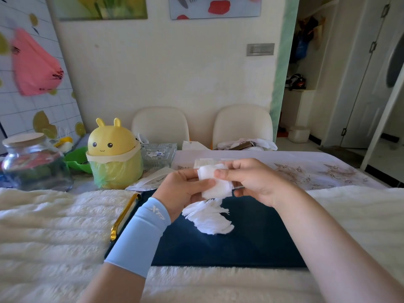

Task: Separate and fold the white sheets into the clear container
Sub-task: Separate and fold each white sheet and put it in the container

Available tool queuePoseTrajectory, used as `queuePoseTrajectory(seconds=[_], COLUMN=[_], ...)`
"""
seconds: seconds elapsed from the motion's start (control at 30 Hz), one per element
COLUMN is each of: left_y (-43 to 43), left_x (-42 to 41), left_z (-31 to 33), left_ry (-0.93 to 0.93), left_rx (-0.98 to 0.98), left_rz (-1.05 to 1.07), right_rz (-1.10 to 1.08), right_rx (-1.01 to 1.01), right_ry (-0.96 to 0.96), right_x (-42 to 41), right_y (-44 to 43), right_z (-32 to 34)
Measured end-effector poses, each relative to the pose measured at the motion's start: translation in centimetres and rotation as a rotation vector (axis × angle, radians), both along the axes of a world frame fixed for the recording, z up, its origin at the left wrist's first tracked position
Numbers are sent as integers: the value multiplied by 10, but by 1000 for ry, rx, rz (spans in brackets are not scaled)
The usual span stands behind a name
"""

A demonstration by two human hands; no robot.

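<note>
Head view: left hand (181,190) and right hand (255,180) are up over the mat's (251,241) far edge, thumbs and curled fingers pinching one white sheet (218,186) between them. The pile (209,219) (fanned, ragged) lies on the mat just below, near that edge.

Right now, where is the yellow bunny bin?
In the head view the yellow bunny bin stands at the left, between the glass jar and the clear glass dish, beyond the left hand.
</note>
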State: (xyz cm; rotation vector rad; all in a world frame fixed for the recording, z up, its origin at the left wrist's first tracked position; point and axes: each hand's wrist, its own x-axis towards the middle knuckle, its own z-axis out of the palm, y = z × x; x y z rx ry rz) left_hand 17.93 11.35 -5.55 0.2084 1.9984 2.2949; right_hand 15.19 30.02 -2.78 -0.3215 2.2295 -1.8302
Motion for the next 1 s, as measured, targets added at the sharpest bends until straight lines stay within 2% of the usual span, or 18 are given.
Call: queuePoseTrajectory(seconds=[0.13,0.23,0.33,0.43,0.5,0.63,0.77,0.83,0.9,1.0], left_y=[-9,-21,-46,-70,-79,-83,-83,-82,-81,-81], left_x=[2,1,-5,-10,-11,-12,-15,-15,-15,-13], left_z=[4,7,7,2,-2,-6,-9,-9,-9,-7], left_ry=[-17,-13,-12,-21,-29,-7,2,8,12,20], left_rx=[-20,-41,-26,-61,-46,-90,-148,-165,-171,-197], left_rz=[-18,62,309,490,550,592,602,607,612,633], right_rz=[20,-33,-118,-64,53,344,346,297,261,218], right_rx=[-158,-98,143,432,599,905,1100,1112,1033,753], right_ry=[-68,29,279,505,528,422,440,452,446,396], right_x=[-2,0,-5,-14,-16,-14,-17,-21,-23,-17], right_y=[-5,-16,-27,-44,-59,-87,-104,-107,-104,-91], right_z=[-5,-5,-4,-3,0,4,-12,-20,-21,-13])
